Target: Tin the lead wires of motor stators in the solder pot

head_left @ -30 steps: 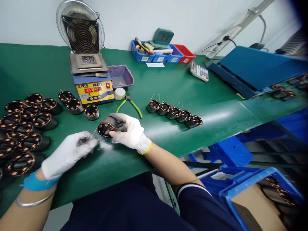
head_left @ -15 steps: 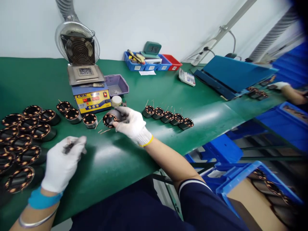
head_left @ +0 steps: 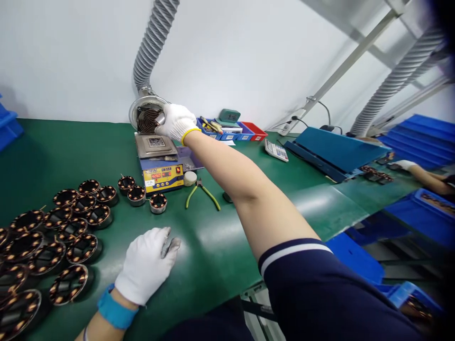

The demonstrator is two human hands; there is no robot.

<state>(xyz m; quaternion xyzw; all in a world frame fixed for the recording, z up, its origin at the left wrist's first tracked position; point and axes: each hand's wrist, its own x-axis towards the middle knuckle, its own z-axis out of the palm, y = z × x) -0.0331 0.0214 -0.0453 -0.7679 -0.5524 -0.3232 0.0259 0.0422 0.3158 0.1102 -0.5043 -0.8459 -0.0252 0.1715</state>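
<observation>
My right hand (head_left: 176, 124), in a white glove, is raised over the solder pot (head_left: 162, 177) in front of its fume fan (head_left: 149, 120). Its fingers are closed round a motor stator (head_left: 160, 118), whose silvery side shows; the rest is hidden by the glove. My left hand (head_left: 147, 265), also gloved, hovers low over the green bench, half curled, thumb and forefinger apart with nothing visible between them. Close to it stand several copper-wound stators (head_left: 84, 248) in a cluster at the left. Three more, including one stator (head_left: 158, 203), sit just before the pot.
Green-handled cutting pliers (head_left: 202, 192) lie beside a round white tin (head_left: 190, 178). Behind are a purple tray (head_left: 192, 158), small blue bins, a red bin (head_left: 254, 131), a clock (head_left: 229, 115) and a calculator (head_left: 276, 150). A blue sloped box (head_left: 341, 151) stands right; a co-worker's gloved hand (head_left: 405, 165) is beyond.
My right hand has lifted the stator from the bench to above the solder pot, uncovering the pliers. The arm now hides the row of stators on the right. The view has shifted.
</observation>
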